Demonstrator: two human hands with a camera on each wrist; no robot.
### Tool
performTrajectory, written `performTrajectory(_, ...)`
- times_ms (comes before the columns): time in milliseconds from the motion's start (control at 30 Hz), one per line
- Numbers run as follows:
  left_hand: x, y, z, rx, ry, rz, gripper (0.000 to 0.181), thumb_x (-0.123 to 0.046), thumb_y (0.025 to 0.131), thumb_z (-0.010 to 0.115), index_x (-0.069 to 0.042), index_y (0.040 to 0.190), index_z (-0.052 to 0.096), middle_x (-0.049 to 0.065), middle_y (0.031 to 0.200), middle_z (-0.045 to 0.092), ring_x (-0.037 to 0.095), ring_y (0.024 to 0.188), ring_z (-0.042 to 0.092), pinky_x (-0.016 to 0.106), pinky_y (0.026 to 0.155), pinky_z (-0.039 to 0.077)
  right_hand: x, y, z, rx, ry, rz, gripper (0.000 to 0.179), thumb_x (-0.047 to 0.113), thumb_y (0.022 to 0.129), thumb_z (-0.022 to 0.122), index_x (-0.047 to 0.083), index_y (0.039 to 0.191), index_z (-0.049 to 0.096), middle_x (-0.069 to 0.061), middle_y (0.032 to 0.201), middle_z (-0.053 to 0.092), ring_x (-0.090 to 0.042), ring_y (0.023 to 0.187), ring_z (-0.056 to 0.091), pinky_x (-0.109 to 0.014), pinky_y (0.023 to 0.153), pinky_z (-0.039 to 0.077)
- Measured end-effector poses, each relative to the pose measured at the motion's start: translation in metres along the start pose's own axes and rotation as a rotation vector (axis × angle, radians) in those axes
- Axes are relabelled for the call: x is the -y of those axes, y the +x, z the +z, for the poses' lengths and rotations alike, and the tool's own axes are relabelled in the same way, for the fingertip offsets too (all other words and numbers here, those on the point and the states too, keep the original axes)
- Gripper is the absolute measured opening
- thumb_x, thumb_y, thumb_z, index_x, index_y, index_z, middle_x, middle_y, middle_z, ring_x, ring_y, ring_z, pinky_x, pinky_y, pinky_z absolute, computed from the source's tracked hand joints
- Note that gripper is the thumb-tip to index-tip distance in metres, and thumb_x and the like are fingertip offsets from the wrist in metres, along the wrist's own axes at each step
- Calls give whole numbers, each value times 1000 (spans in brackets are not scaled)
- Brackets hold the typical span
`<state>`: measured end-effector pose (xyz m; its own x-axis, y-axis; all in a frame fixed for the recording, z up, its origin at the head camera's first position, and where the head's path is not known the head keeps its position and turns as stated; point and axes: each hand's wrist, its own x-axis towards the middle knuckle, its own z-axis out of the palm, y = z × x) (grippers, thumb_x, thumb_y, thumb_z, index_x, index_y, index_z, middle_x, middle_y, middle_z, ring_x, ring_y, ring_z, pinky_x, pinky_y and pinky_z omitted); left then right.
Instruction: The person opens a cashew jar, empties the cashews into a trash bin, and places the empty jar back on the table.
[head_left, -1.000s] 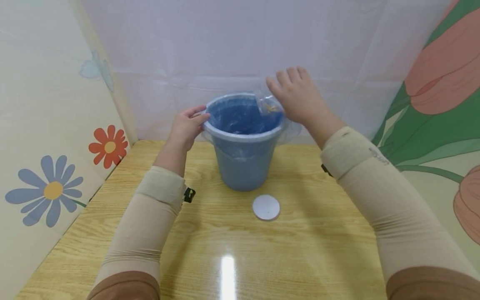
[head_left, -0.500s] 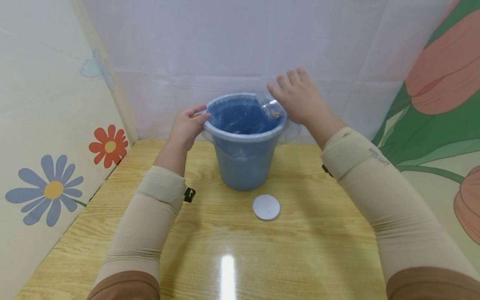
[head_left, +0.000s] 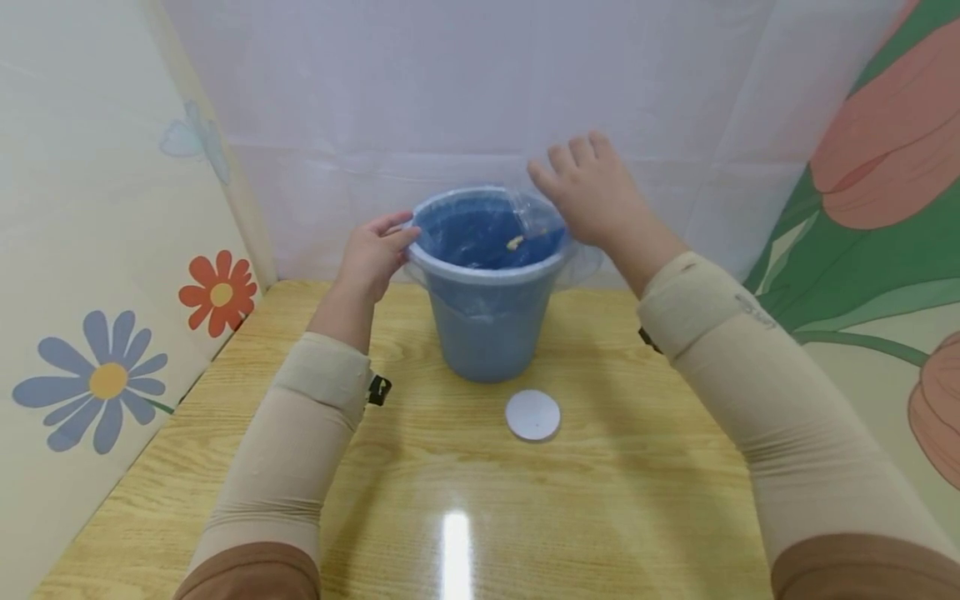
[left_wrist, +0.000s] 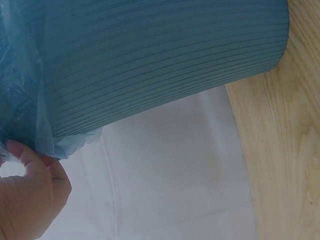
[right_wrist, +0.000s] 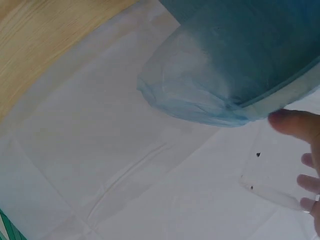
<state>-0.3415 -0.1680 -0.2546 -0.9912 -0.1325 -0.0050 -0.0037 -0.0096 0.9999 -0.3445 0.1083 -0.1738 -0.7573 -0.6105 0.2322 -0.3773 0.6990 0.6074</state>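
A blue trash can (head_left: 487, 329), lined with a thin plastic bag, stands upright at the back of the table. My left hand (head_left: 371, 254) grips its left rim, and the left wrist view shows my fingers on the bag (left_wrist: 27, 100) folded over the edge. Above the right side of the opening, my right hand (head_left: 592, 196) holds a clear plastic jar (head_left: 534, 215) tipped mouth-down to the left. Small yellowish bits (head_left: 514, 243) are at its mouth, over the can. The right wrist view shows the jar's clear bottom (right_wrist: 270, 192) with a few dark specks.
A round white lid (head_left: 532, 415) lies flat on the wood-grain table (head_left: 420, 483), in front of the can. A white sheet (head_left: 420, 92) hangs behind. Flower-printed panels (head_left: 75, 208) flank the table. Loose bag film (right_wrist: 175, 85) sticks out at the can's side.
The yellowish bits have moved from inside the jar to its mouth, lower and to the left. My right hand has shifted slightly left and tilted the jar further. My left hand stays on the rim.
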Motion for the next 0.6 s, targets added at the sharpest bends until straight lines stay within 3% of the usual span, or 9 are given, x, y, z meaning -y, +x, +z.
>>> performTrajectory(100,-1,0,1,-2,-2,-3,42,-12,87,62,-14,128,54,9,134,48,17,114,50,28,93,45,2,-1,1,26,-22,-19,65,8,86,56,6,141,20,-24,133,34,-45,120,31,-59,105,19)
performTrajectory(367,-2,-2,1,-1,3,-1,43,-12,87,62,-14,129,53,9,135,47,17,115,50,28,94,44,1,-4,7,-55,-6,-20,60,6,84,58,5,136,28,-24,128,38,-45,117,34,-58,103,23)
performTrajectory(600,-2,-2,1,0,10,5,42,-13,87,62,-14,129,53,8,135,46,17,116,49,28,95,43,2,-2,3,-8,-33,-11,62,6,85,58,5,138,26,-24,130,36,-45,118,33,-59,103,22)
